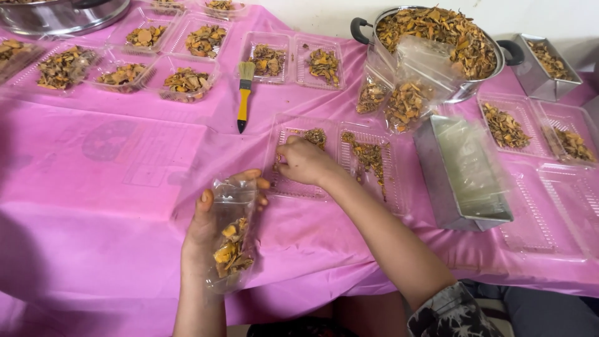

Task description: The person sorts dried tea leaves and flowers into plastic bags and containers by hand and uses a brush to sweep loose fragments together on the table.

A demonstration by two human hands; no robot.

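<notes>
from the head camera, the left hand (pixel 209 234) holds a small clear bag (pixel 232 232) upright and open at the top, its fingers wrapped round it; yellow-orange dried pieces (pixel 229 249) sit in the bottom of the bag. the bag hangs just in front of the open clear tray (pixel 299 186), over the near edge of the pink tablecloth (pixel 112 187). the right hand (pixel 304 161) rests inside the left half of that tray, fingers curled down and pinched narrow on the few pieces left there (pixel 315 136); whether it already grips any i cannot tell. the tray's right half carries a thin strip of crumbs. beyond the tray lies a yellow-handled brush (pixel 244 95), to its right a metal box (pixel 462 178) of flat clear bags, and behind that a big pot (pixel 437 37) heaped with the same dried pieces. filled trays stand in rows further back. the step in hand looks like gathering from tray to bag; the next move calls for a firm pinch and a short carry to the bag's mouth, kept open.
</notes>
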